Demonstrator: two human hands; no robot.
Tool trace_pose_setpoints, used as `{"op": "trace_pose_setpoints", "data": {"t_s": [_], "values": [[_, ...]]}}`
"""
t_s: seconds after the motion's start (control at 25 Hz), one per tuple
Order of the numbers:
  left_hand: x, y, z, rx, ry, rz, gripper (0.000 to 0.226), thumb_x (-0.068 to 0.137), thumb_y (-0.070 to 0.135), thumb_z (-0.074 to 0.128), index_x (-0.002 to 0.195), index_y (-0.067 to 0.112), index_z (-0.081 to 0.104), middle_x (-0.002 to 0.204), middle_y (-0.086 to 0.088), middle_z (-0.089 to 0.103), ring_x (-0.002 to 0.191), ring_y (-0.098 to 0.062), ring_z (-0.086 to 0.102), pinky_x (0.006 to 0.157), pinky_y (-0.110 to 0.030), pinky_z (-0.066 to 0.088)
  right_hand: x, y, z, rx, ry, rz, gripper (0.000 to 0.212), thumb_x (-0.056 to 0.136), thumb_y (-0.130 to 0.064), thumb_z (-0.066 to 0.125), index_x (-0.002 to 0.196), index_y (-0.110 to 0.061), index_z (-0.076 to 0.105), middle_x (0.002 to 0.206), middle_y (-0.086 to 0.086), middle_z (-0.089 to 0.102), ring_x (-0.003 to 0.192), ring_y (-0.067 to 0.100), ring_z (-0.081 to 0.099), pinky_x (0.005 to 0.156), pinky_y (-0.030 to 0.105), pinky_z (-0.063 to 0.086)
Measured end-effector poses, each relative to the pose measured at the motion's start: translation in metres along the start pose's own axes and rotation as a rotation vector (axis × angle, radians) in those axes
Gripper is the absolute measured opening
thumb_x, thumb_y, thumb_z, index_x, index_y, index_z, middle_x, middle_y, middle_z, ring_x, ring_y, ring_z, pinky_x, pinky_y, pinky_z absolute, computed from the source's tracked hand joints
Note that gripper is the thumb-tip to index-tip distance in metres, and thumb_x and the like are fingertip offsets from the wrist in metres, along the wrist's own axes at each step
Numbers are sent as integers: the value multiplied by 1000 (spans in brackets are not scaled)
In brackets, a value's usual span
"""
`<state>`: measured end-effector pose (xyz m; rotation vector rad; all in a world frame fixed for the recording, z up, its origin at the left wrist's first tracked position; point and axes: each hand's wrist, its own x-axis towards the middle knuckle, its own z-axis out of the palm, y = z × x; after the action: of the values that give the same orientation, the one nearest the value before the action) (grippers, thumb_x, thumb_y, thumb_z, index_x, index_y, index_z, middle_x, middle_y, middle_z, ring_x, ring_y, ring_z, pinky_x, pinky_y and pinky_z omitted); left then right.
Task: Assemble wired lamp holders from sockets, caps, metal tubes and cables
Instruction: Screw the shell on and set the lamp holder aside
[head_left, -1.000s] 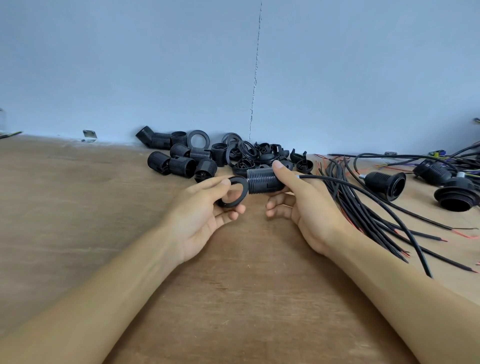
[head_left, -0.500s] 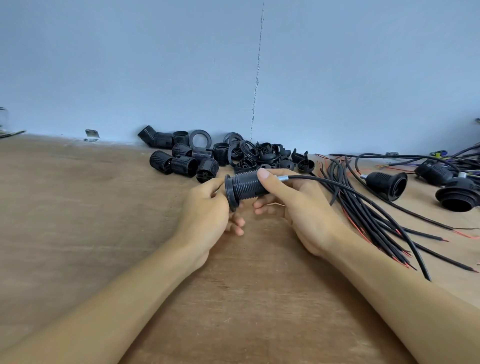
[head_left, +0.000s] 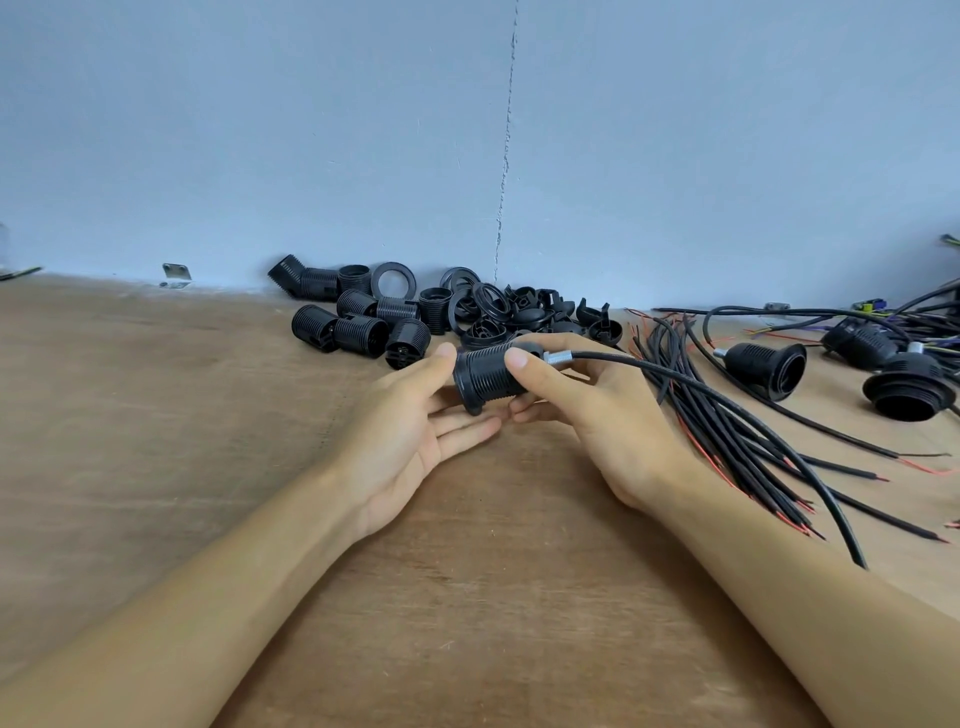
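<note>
Lamp holder socket (head_left: 485, 376), black and threaded, is held lying on its side just above the wooden table (head_left: 208, 441), near the centre of the view. It is gripped by the right hand (head_left: 587, 415): the thumb is pressed onto the threads from the near side and the fingers are curled beneath and behind the body. A flanged ring (head_left: 467, 395) is seated at the socket's 9 o'clock end, and a short metal tube (head_left: 558, 358) projects from its 3 o'clock end. A black cable (head_left: 701, 395) is led out of the tube and trails away towards 4 o'clock, beside the right forearm. The left hand (head_left: 415, 426) is turned palm up at the socket's 9 o'clock side. Its thumb tip is touched to the ring's rim, and its fingers are laid out almost straight below the socket, clasped round nothing. A pile of loose sockets and rings (head_left: 415, 312) is heaped at 11 to 12 o'clock of the held socket, against the foot of the blue-grey wall (head_left: 311, 130). A bundle of cables (head_left: 727, 431) with bared red ends is spread at 3 to 4 o'clock. Beyond it, at 3 o'clock, two assembled lamp holders (head_left: 763, 361) are laid on the table. A small metal bracket (head_left: 176, 273) is fixed at 10 o'clock, where wall and table meet.
</note>
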<state>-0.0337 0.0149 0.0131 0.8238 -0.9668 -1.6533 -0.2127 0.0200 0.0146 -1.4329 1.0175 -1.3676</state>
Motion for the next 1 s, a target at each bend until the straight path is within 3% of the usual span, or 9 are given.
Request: {"op": "trace_pose_setpoints", "data": {"t_s": [0.16,0.32,0.44,0.56,0.68,0.8,0.88,1.0], "values": [[-1,1,1,-33,-30,41,31,106,22,50,129,5,63,122,-19,73,110,-30,73,94,-39,60,1,-2,2,4,34,17,26,89,-31,74,103,-8,74,91,13,76,71,21,69,70,34,59],[-1,1,1,-50,-56,58,30,98,20,56,127,11,62,118,-14,75,107,-28,74,96,-38,58,1,-5,4,46,45,75,44,83,-43,73,97,-1,75,89,18,75,67,19,68,66,30,59],[-1,2,0,0,-75,80,43,90,23,62,132,15,60,128,-12,71,115,-29,71,104,-44,53,1,-6,5,71,61,121,48,84,-45,72,95,2,76,80,16,74,64,19,67,63,28,58],[-1,2,-2,152,-95,114,55,85,29,64,139,21,57,134,-1,69,117,-23,70,102,-44,50,1,-8,5,132,73,165,40,85,-45,72,82,-5,79,80,12,75,62,20,66,60,27,58],[0,3,-4,113,-125,111,54,86,18,64,140,15,57,131,-5,71,119,-25,69,105,-44,49,0,-10,6,148,77,181,39,82,-47,73,77,-9,79,82,12,76,61,19,67,60,26,58],[-1,6,-4,8,-163,95,56,80,4,62,135,12,60,127,-9,72,123,-25,67,109,-44,47,0,-11,7,141,88,190,43,82,-47,73,85,-5,77,78,9,75,62,20,67,59,26,58],[-1,8,-3,-49,-161,103,54,79,3,62,132,11,62,124,-9,73,120,-23,68,106,-41,52,-1,-11,8,143,94,196,49,80,-48,73,91,-1,75,77,8,74,62,20,68,59,27,58],[1,7,-2,-116,-69,140,31,81,12,66,111,13,72,115,-10,75,102,-19,73,87,-32,61,-1,-11,11,143,95,210,59,79,-49,74,99,7,72,83,13,73,64,22,68,61,28,58]]}}
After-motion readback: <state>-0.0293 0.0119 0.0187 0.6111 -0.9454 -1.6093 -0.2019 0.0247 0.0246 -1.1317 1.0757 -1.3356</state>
